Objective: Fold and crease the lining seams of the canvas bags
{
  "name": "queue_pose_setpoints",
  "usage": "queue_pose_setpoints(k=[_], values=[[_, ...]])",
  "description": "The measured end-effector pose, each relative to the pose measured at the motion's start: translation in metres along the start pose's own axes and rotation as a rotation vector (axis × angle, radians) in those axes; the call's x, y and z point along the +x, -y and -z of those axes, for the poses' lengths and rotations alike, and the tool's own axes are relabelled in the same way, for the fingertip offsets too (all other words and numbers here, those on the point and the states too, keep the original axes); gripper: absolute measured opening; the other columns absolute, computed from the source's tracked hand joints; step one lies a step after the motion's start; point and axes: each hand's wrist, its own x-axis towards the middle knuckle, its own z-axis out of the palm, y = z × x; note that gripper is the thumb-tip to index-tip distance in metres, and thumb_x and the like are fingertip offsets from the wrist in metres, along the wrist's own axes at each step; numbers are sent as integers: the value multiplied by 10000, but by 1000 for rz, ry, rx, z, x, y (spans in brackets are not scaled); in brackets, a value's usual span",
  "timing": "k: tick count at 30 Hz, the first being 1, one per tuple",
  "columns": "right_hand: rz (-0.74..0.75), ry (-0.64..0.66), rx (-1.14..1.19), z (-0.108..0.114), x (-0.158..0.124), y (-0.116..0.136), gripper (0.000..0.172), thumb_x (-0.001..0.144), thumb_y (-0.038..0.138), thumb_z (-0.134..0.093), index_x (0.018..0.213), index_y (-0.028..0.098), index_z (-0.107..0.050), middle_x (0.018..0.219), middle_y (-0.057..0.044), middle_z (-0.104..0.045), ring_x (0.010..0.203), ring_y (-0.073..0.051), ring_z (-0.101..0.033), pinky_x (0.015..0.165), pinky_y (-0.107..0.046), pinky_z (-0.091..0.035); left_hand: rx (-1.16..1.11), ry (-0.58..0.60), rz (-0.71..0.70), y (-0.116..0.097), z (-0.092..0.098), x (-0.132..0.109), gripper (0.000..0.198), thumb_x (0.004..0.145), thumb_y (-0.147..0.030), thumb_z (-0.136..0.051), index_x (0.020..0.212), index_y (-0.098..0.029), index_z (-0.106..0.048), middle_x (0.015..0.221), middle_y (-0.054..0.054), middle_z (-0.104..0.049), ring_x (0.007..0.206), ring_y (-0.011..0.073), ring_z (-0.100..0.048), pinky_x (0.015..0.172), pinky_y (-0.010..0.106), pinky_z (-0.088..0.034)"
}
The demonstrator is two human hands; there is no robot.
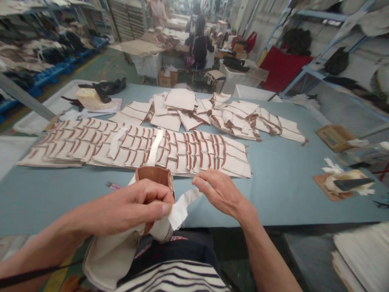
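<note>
My left hand [130, 207] is closed on a cream fabric pouch [112, 255] with a brown inside showing at its opening. The pouch hangs over the table's front edge, against my lap. A white strip [179, 213] comes out by my left thumb and curls up toward the right. My right hand [223, 192] pinches the strip's far end between thumb and fingers. Just beyond my hands lies a long overlapping row of cream pieces [237, 156] with brown edging. Two more white strips [155, 147] rest on that row.
A loose heap of cream pieces [180, 99] lies farther back on the blue table [282, 174]. Pink-handled snips [113, 185] lie left of the pouch. To the right are a cardboard box [332, 138] and a dark-handled tool [354, 184]. A person [199, 44] sits beyond the table.
</note>
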Motion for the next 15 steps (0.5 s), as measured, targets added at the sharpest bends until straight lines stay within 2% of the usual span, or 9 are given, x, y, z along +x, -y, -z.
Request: queue_pose_setpoints(k=[2,5,8,10,13,15], values=[[36,-3,77,-2,-1,2,449,1141,530,-517,873,245,-738,795,-33,-728,805,-228,-631,814,-353,-434,17,-16,10,-2,-1,1,572,928,-729,-704,739,-193,-642,691,-6,-550,618,133,-494,518,182,-428],[135,-140,189,-5,-6,10,325,1086,531,-626,1047,241,-768,1052,-96,-807,1023,-288,-701,962,-421,-491,5,-32,27,-2,-1,3,566,901,-722,-734,713,-197,-638,658,-6,-563,596,137,-501,500,186,-414],[232,-216,458,-13,-16,22,321,1101,522,-585,1158,255,-753,1164,-102,-806,1118,-302,-717,1026,-453,-521,-50,-41,17,0,-1,4,542,906,-688,-754,710,-198,-628,623,-21,-551,562,121,-472,494,179,-387],[196,-197,621,-20,-21,29,349,1127,522,-529,1211,264,-749,1210,-90,-807,1160,-292,-720,1057,-451,-528,-68,-42,-8,2,-1,3,523,929,-658,-750,713,-203,-609,622,-33,-532,558,115,-464,498,174,-383],[104,-81,775,-32,-19,32,422,1121,578,-541,1332,252,-706,1306,-95,-794,1237,-281,-711,1105,-444,-524,-10,-48,-28,4,0,-1,487,978,-633,-702,750,-213,-609,672,-32,-548,589,127,-509,522,175,-424],[78,19,807,-37,-11,31,500,1105,658,-538,1302,228,-703,1201,-92,-799,1126,-264,-730,1026,-414,-556,104,-79,-31,4,1,-5,452,1011,-611,-652,786,-220,-648,714,-22,-590,626,146,-565,553,182,-466]])
